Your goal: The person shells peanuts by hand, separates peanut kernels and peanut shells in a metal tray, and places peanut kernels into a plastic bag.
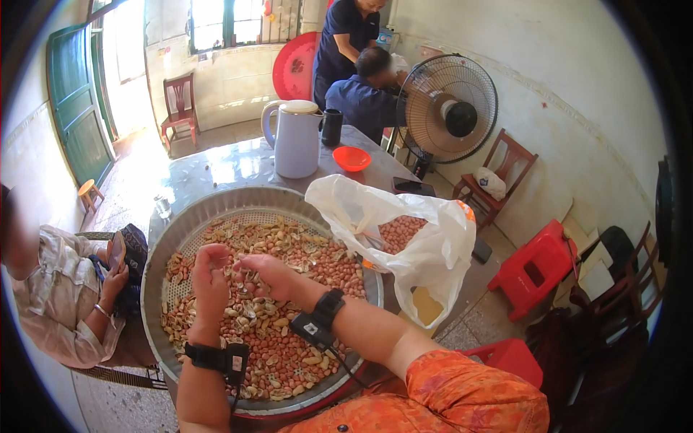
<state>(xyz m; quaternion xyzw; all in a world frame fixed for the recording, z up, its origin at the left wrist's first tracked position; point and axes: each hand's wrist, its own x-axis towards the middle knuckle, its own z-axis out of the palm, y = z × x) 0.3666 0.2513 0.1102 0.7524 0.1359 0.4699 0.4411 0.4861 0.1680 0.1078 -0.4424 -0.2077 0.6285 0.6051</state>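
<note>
A wide round metal sieve tray [155,325] holds a spread of reddish shelled peanuts [285,346] mixed with pale peanut shells [249,317]. Over its middle, my left hand [211,278] is raised with the fingers curled. Close beside it on the right, my right hand [266,276] bends its fingers toward the left one. Whatever lies in the fingers of either hand is too small or hidden to make out. To the right of the tray, a white plastic bag [433,249] gapes, with more shelled peanuts [401,232] inside.
On the table [216,169] stand a white jug [296,141], a black cup [331,128] and an orange bowl [351,158]. A large fan [447,108] is behind. One person sits at left holding a phone [116,250]; two others are at the back. Red stools [534,270] stand right.
</note>
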